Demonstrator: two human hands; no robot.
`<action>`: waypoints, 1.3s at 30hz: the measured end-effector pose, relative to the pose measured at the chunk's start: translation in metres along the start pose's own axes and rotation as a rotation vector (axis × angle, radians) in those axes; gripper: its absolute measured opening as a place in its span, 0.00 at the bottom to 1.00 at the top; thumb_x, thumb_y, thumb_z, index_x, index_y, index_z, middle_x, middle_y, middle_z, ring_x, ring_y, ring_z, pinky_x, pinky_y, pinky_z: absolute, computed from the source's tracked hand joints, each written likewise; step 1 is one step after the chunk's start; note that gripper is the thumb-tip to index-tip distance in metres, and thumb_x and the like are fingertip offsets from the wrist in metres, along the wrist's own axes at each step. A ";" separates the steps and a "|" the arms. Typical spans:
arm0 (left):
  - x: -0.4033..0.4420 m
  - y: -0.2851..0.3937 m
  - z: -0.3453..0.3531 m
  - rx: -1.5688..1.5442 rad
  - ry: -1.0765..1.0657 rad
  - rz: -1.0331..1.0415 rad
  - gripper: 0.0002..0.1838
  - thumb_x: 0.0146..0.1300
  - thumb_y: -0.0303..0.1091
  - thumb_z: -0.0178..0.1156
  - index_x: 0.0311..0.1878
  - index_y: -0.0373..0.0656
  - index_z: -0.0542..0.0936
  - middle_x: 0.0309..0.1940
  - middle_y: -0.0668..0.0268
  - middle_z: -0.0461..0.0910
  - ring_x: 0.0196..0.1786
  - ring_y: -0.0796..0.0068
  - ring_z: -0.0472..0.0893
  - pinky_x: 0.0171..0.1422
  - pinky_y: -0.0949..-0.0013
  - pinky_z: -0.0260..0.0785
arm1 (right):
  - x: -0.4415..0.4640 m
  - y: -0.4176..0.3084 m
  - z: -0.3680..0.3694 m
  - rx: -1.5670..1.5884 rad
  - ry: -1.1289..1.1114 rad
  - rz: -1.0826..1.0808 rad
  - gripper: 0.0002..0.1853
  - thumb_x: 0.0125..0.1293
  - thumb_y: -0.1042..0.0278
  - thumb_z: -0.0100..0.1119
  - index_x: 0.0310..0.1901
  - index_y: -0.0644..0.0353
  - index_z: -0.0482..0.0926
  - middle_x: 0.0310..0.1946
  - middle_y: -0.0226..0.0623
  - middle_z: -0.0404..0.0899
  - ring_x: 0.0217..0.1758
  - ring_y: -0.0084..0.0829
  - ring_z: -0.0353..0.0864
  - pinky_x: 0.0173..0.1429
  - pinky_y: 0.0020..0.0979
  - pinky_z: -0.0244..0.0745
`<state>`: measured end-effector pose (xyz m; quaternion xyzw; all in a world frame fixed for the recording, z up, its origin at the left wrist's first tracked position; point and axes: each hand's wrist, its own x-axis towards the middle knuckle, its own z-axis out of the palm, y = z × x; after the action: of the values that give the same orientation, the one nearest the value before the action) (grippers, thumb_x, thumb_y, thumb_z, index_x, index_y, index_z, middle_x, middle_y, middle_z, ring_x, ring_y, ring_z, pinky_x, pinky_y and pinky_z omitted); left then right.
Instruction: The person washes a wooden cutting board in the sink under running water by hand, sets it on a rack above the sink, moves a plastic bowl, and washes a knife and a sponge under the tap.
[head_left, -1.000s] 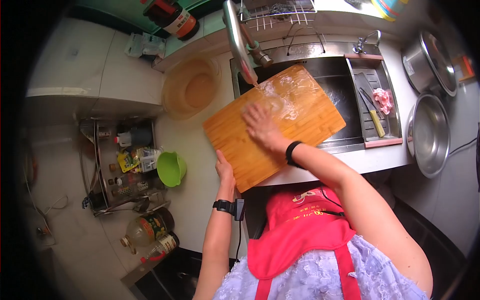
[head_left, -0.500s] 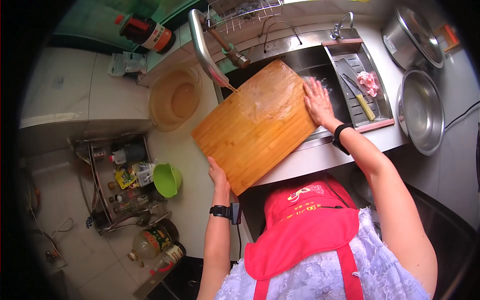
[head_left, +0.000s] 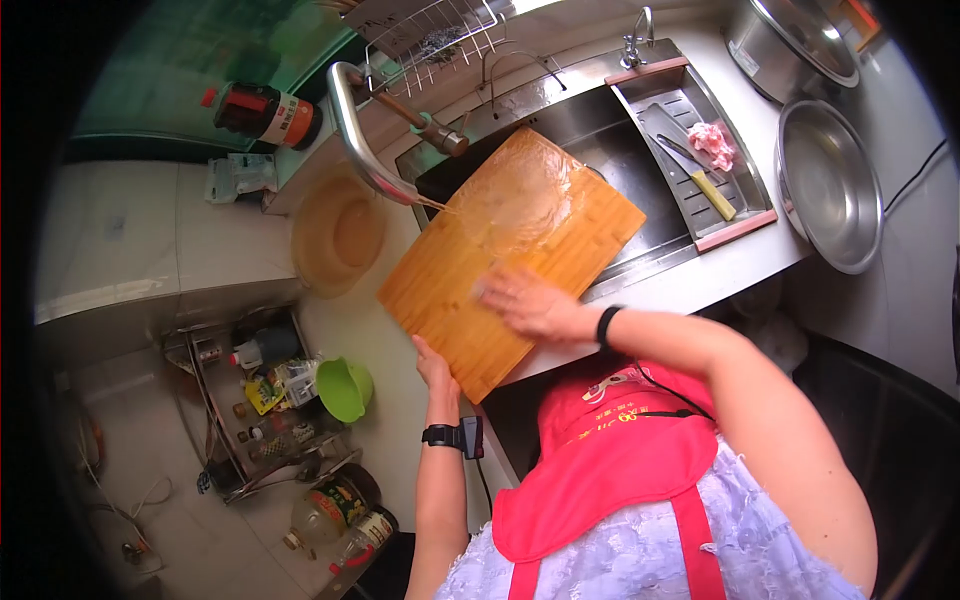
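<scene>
A wooden cutting board [head_left: 560, 240] lies tilted over the sink [head_left: 640, 165] and the counter's front edge, its upper part wet. Water runs onto it from the faucet [head_left: 362, 150]. My left hand [head_left: 436, 370] grips the board's near left corner, thumb on top and the other fingers hidden beneath. My right hand [head_left: 530, 303] lies on the lower middle of the board, palm down with fingers spread and slightly blurred, holding nothing.
Right of the sink, a tray [head_left: 735, 235] holds a knife [head_left: 712, 194] and pink meat [head_left: 711, 146]. Beyond are a metal bowl [head_left: 830, 187] and a pot [head_left: 790, 45]. On the left stand a beige basin [head_left: 340, 236], a green container [head_left: 344, 390] and a rack of bottles [head_left: 270, 400].
My right hand has moved from the board's right edge back onto its surface, towards the lower left. My left hand keeps its hold on the corner. The whole view has shifted.
</scene>
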<state>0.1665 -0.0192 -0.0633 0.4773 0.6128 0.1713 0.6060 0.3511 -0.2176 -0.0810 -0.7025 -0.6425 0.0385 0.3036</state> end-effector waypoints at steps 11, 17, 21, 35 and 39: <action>0.012 -0.010 -0.005 0.065 0.039 0.039 0.40 0.74 0.62 0.42 0.68 0.29 0.67 0.68 0.57 0.70 0.67 0.65 0.71 0.68 0.65 0.66 | -0.065 0.135 -0.109 -0.212 0.173 0.606 0.25 0.56 0.84 0.51 0.57 0.56 0.77 0.65 0.44 0.71 0.67 0.46 0.71 0.72 0.39 0.65; 0.010 -0.008 -0.002 0.037 0.049 0.052 0.40 0.74 0.62 0.42 0.64 0.27 0.70 0.61 0.54 0.76 0.58 0.63 0.77 0.61 0.63 0.72 | -0.104 0.184 -0.186 -0.770 0.099 0.911 0.15 0.65 0.66 0.56 0.54 0.50 0.80 0.71 0.43 0.64 0.76 0.48 0.59 0.76 0.50 0.52; 0.004 -0.005 0.003 0.063 0.104 0.029 0.40 0.74 0.62 0.42 0.63 0.27 0.71 0.58 0.53 0.77 0.55 0.63 0.79 0.58 0.62 0.74 | -0.059 0.179 -0.175 -0.183 0.051 0.884 0.17 0.68 0.60 0.56 0.56 0.53 0.79 0.59 0.47 0.77 0.66 0.51 0.73 0.69 0.44 0.67; 0.025 -0.005 0.020 0.132 0.021 -0.068 0.41 0.73 0.64 0.42 0.66 0.30 0.70 0.60 0.51 0.77 0.62 0.58 0.76 0.65 0.61 0.68 | -0.067 0.163 -0.149 0.936 0.127 1.337 0.23 0.71 0.50 0.58 0.49 0.66 0.81 0.40 0.37 0.85 0.40 0.27 0.82 0.47 0.30 0.75; 0.020 0.012 0.060 0.154 -0.122 -0.058 0.43 0.73 0.65 0.42 0.68 0.29 0.67 0.62 0.52 0.75 0.62 0.60 0.75 0.64 0.60 0.69 | -0.116 0.170 -0.182 0.899 0.217 1.316 0.23 0.73 0.52 0.55 0.52 0.68 0.78 0.44 0.37 0.84 0.43 0.27 0.82 0.48 0.30 0.75</action>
<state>0.2296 -0.0193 -0.0780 0.5141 0.5997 0.0768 0.6084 0.5615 -0.3922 -0.0527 -0.7476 0.0131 0.3959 0.5331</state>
